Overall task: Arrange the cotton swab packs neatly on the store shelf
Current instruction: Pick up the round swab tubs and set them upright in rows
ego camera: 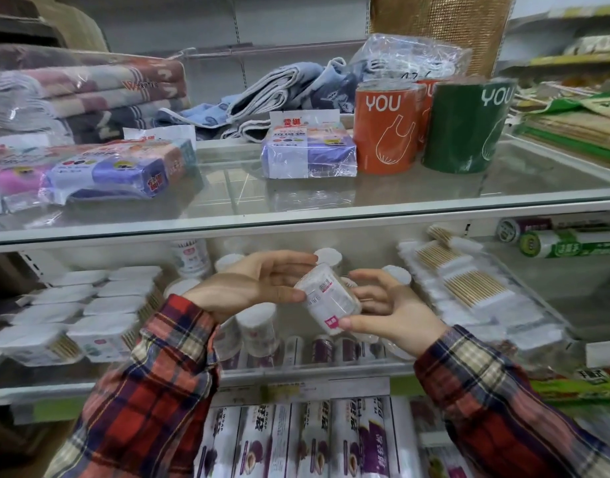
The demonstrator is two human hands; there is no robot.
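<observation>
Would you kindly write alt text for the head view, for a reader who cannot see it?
Both hands, left hand and right hand, hold a tilted round cotton swab tub in front of the middle shelf, which carries more tubs and flat swab packs. The glass shelf above carries folded towels and orange and green rolls.

The middle shelf (476, 365) is stocked at 9 o'clock with flat square swab boxes (90, 305) in rows, at 6 o'clock with upright round swab tubs (258, 326), and at 3 o'clock with bagged wooden-stick swabs (469, 284). On the glass shelf (296, 215) above, two orange and green rolls (469, 125) are stood at 1 o'clock, wrapped packs (308, 151) at 12, folded towels (83, 94) at 10.
</observation>
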